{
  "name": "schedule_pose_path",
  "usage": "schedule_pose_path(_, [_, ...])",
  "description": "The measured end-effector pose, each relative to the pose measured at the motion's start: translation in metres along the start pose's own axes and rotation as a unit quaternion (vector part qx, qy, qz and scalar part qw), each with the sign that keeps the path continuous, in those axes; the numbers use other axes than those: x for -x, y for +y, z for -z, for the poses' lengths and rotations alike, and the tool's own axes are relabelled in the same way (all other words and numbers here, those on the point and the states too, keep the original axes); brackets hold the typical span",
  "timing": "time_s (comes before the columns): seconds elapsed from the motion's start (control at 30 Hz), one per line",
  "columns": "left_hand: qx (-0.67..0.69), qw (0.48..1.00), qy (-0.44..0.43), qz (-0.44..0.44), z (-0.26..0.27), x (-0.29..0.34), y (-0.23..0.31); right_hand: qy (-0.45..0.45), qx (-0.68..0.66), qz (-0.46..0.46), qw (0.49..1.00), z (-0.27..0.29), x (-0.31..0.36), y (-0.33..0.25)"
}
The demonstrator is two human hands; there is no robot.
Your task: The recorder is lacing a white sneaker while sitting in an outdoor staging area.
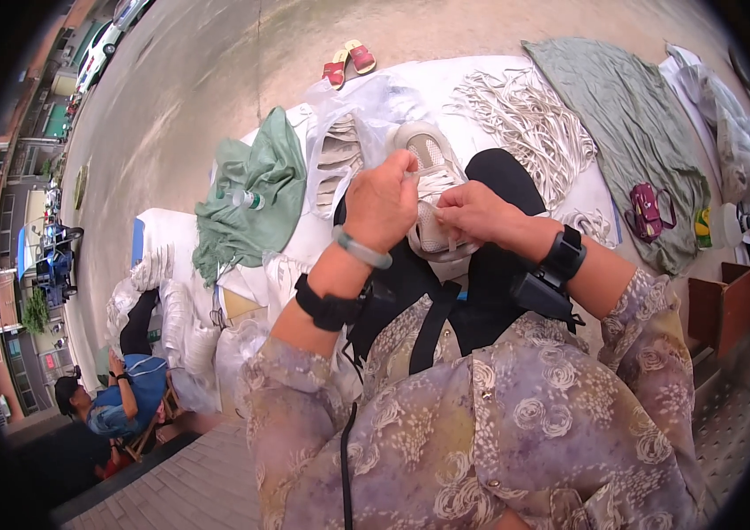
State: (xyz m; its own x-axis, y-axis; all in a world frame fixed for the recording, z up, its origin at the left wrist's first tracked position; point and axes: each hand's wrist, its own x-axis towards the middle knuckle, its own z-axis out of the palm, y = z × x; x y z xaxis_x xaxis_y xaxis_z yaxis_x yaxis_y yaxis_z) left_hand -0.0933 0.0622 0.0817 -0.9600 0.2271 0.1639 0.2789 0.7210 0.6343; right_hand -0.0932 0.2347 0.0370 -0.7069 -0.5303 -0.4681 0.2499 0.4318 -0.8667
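Observation:
A beige and white sneaker [429, 152] rests over my lap between my knees, with white shoelace [436, 186] strung across its front. My left hand [381, 201] is closed at the shoe's left side, thumb and forefinger pinching the lace. On the right edge of the lacing, my right hand [481, 212] is also closed, its fingertips pinched on the lace close to the shoe. The fingertips partly cover the lace ends. Just beyond my left hand, an open clear plastic bag [375, 104] holds several pale shoe parts [337, 159].
A tangled heap of white laces [529, 124] lies ahead right. Left are a green cloth [260, 199] and a plastic bottle [248, 200]. Red sandals [348, 62] lie ahead. A maroon bag [648, 212] sits on a grey-green sheet [626, 115]. Another person [128, 397] sits at left.

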Motion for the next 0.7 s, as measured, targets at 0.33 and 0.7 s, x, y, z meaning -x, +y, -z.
schedule_pose_path(0.33, [0.021, 0.995, -0.064, 0.073, 0.005, 0.037, -0.040, 0.223, 0.548, 0.324, 0.738, 0.014, 0.032, 0.027])
schedule_pose_path(0.7, [-0.159, 0.984, 0.022, -0.073, 0.006, 0.112, -0.079, 0.285, 0.441, 0.292, 0.799, 0.044, 0.059, 0.075])
